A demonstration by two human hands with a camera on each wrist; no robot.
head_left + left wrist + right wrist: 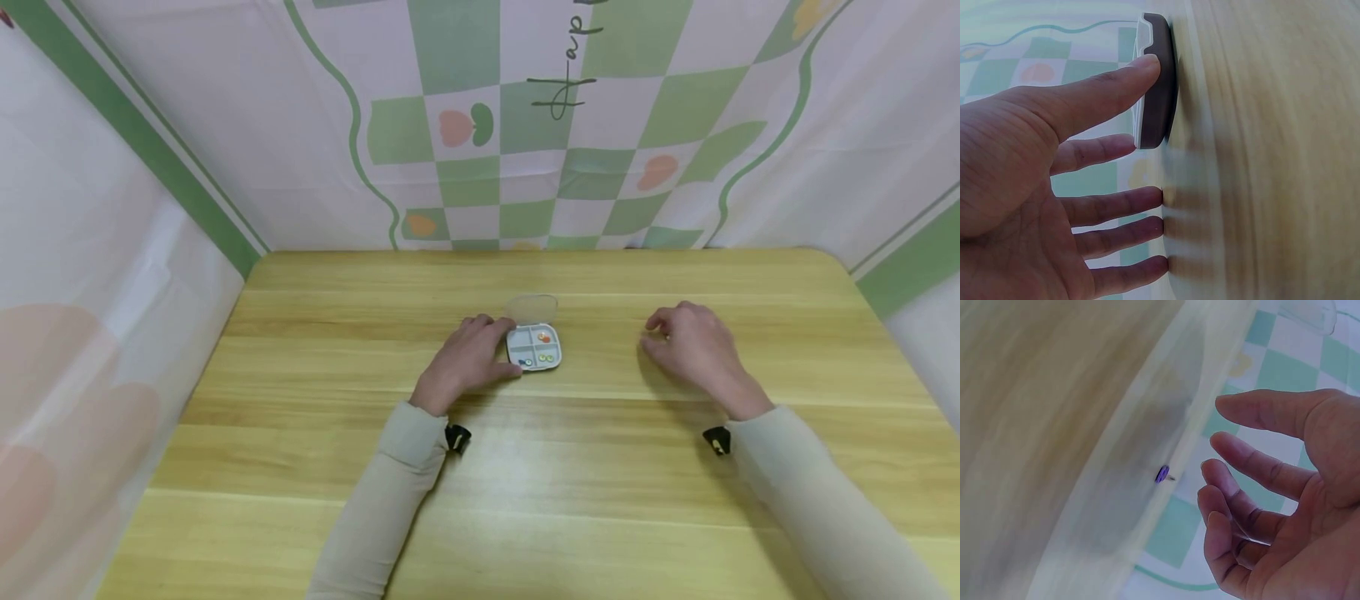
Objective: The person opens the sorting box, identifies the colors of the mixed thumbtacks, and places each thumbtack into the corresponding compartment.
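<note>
A small pill case (519,338) with four compartments lies on the table, its clear lid (534,309) raised at the back. My left hand (467,357) holds its left side between thumb and index finger, and the left wrist view shows the thumb on the dark side wall (1159,100). The other fingers reach down to the tabletop. Small orange-red pieces (543,337), yellow-green pieces (546,358) and bluish pieces (526,362) sit in separate compartments. My right hand (696,348), fingers loosely bent and holding nothing, hovers near a purple stud earring (1162,474) on the table.
The wooden table (525,483) ends at a back edge against a hanging cloth (465,179) with green checks. More cloth hangs at the left and right sides. Each sleeve cuff has a black device (457,437) beside it.
</note>
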